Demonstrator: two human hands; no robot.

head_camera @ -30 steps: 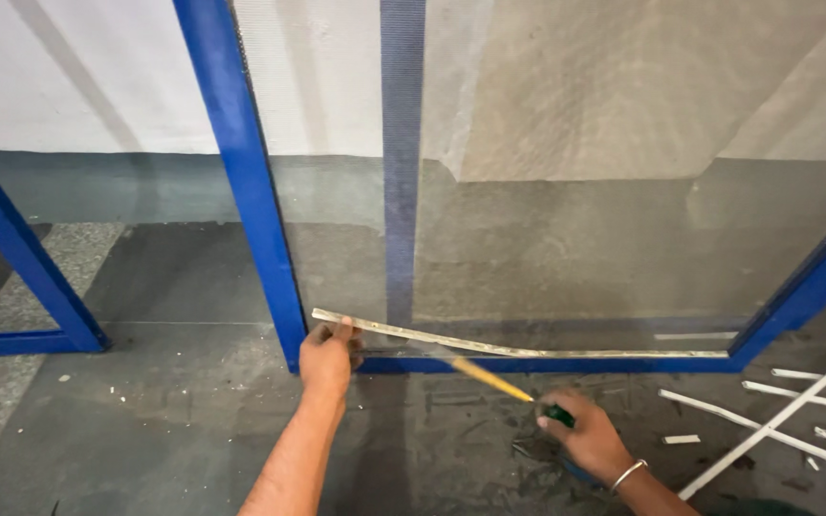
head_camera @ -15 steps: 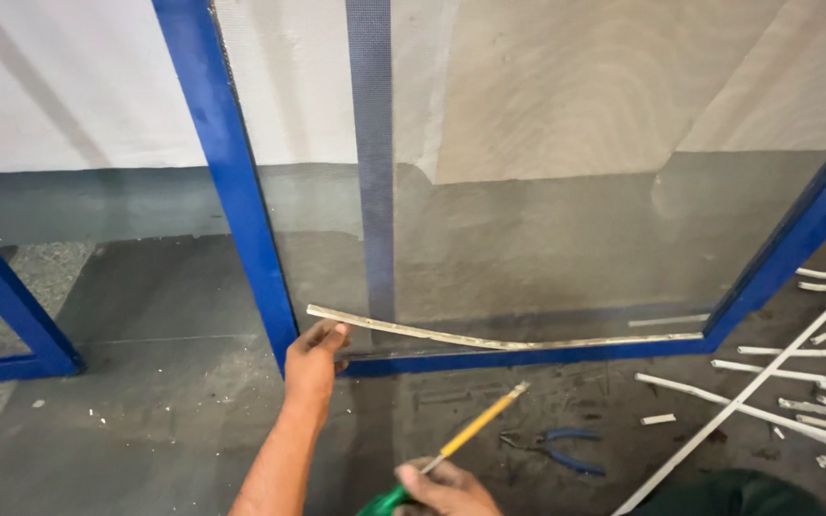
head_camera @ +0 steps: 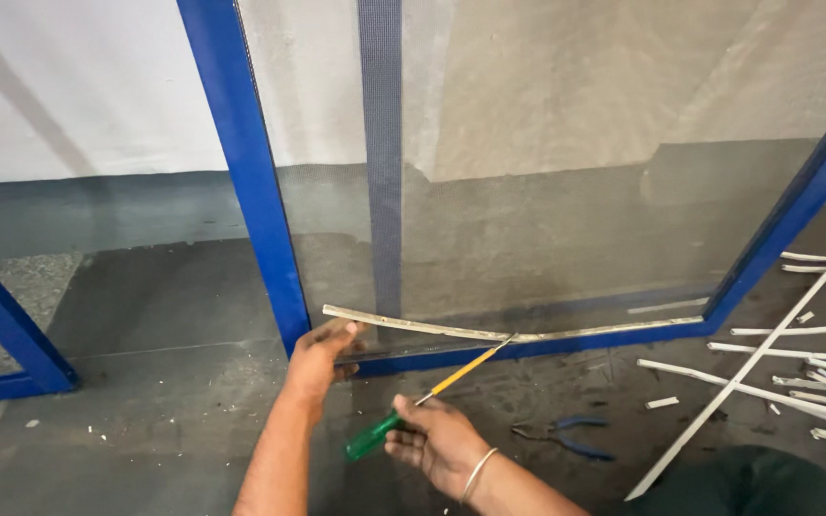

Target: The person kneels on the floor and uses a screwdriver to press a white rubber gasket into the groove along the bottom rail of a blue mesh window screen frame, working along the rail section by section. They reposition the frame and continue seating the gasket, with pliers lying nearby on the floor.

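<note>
Blue metal frame [head_camera: 241,182], upright on grey concrete floor [head_camera: 145,382], filled with grey mesh screen [head_camera: 547,191]; darker vertical mesh band [head_camera: 380,153] down the middle.

Second blue frame [head_camera: 2,325], partly in view at far left.

Pale retaining strip [head_camera: 432,329] along bottom rail of main frame: left end lifted clear of the rail, right stretch apparently seated toward the far corner. Judged partway out: near end freed, remainder to be levered.

Loose white strips [head_camera: 767,382], scattered on floor at right, several crossing one another.

Left hand [head_camera: 322,352], at lower left corner of frame, fingers curled around the raised end of the strip, pinching it.

Right hand [head_camera: 437,441], closed around the green handle of a screwdriver [head_camera: 432,392]; yellow shaft angled up and right, tip at the strip near mid-rail, apparently wedged under it. Metal bangle [head_camera: 475,473] on wrist.

Blue-handled pliers [head_camera: 566,435], lying on floor just right of right hand, untouched.

Small white offcut [head_camera: 662,402], on floor near pliers.
</note>
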